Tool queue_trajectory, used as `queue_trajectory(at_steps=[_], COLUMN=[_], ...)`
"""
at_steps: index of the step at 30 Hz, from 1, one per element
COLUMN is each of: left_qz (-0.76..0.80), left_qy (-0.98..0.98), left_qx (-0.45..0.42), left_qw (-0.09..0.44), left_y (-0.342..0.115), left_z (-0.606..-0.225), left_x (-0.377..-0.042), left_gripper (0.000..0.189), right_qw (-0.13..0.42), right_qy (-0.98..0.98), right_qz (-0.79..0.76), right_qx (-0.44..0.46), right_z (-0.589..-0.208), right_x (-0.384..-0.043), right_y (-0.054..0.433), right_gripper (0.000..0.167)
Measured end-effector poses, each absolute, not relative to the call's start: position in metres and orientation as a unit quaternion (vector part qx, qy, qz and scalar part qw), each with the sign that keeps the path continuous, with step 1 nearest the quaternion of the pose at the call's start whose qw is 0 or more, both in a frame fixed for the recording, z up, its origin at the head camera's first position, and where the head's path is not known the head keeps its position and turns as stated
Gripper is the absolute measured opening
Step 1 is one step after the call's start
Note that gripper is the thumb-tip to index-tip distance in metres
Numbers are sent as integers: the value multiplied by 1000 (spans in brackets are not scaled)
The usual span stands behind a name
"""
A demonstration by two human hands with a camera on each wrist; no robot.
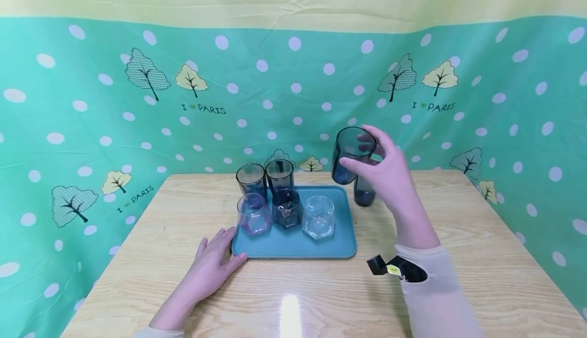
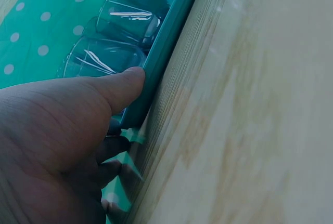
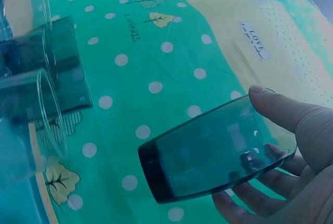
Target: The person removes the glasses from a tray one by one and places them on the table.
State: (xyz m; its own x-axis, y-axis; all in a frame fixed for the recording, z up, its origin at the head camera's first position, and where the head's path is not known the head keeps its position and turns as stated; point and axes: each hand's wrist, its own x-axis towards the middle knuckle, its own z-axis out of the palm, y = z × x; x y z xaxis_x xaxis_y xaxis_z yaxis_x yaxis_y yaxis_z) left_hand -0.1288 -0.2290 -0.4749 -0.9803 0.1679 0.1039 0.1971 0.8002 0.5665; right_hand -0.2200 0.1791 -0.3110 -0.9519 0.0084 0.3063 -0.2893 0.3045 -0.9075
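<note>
My right hand grips a tall dark blue tinted drinking glass around its upper part, holding it in the air near the tray's back right corner. In the right wrist view the glass looks tilted, thumb on one side and fingers on the other. My left hand rests at the front left corner of a blue tray, its thumb touching the rim. On the tray stand a pinkish low glass, a dark grey low glass and a clear low glass.
Two tall dark glasses, one at the left and one beside it, stand behind the low ones. Another dark glass stands right of the tray, partly hidden by my right hand. A green dotted cloth hangs behind the wooden table.
</note>
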Motion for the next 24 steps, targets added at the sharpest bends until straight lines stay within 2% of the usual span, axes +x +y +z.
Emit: queue_trajectory(at_steps=[13,24], left_qz=[-298,-294], left_qy=[-950,-950], left_qx=[-94,-98], left_qw=[21,25], left_y=[-228,-229], left_z=[-473,-476], left_x=[-129,-129], left_gripper=[81,82], right_qw=[121,95], right_qy=[-820,-842], right_qz=[556,530], right_qx=[64,37], right_z=[-306,-306], right_x=[-213,-207], right_y=[215,242], right_gripper=[94,99])
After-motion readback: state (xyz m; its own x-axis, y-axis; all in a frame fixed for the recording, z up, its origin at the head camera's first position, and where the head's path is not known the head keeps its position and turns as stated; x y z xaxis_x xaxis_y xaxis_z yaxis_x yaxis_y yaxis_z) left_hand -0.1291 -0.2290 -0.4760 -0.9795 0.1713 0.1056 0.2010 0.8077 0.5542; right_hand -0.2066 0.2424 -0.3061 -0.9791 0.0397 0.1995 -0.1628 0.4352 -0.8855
